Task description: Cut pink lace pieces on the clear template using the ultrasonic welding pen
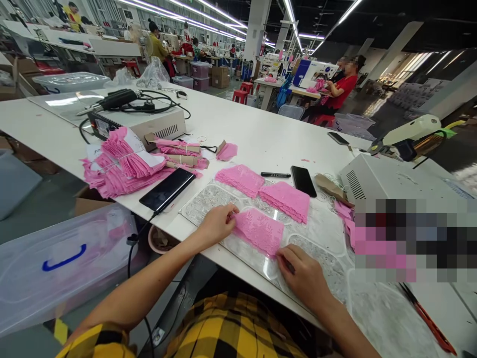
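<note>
We are at the positioning step: a pink lace piece point(259, 231) lies flat on the clear template sheet point(208, 201) at the near edge of the white table point(261, 134). Our left hand point(217, 223) pinches the left edge of the lace piece between thumb and curled fingers. Our right hand point(303, 276) rests palm down at the near right corner, fingertips closed on or pressing that corner; we cannot tell which.

We judge that the next move calls for light, even tension from both hands, so that the lace piece lies without wrinkles and square to the outline beneath it.

Two further lace stacks point(285, 199) sit just beyond on the same sheet, close enough to be disturbed by a wide sweep. A black marker point(276, 175) and a small phone point(303, 180) lie behind them. A larger phone point(167, 190), with cable attached, lies just beside the sheet's left end. Bundled pink lace point(119, 166) is heaped further left, in front of a control box point(149, 127). A second white machine point(387, 181) stands to the right. A clear storage bin point(55, 263) sits below the table edge.
</note>
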The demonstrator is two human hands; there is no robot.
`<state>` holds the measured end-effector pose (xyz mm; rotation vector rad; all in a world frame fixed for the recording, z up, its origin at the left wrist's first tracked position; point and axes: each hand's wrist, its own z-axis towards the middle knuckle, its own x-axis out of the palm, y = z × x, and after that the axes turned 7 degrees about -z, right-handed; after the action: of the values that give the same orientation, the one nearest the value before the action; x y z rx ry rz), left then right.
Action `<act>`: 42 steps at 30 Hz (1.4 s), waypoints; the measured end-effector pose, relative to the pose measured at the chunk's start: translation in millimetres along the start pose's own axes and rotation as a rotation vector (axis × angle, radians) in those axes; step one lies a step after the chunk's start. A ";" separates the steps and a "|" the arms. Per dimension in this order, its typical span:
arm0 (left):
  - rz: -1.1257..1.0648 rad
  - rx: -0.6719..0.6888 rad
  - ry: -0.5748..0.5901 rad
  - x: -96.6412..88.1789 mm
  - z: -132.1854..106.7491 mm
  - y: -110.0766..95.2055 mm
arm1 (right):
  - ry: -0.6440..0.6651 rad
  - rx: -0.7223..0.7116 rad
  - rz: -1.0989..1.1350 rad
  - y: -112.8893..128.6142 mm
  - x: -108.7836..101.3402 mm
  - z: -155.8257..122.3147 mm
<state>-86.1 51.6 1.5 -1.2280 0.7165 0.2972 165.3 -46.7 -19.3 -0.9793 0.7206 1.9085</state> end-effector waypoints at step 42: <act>0.049 0.445 0.329 -45.2 1.5 31.3 | 0.083 0.007 0.230 0.7 -0.8 8.0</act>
<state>-137.3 70.8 7.2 -0.8405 1.0348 -0.0312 162.1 -41.2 -14.3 -1.0120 0.9220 2.0700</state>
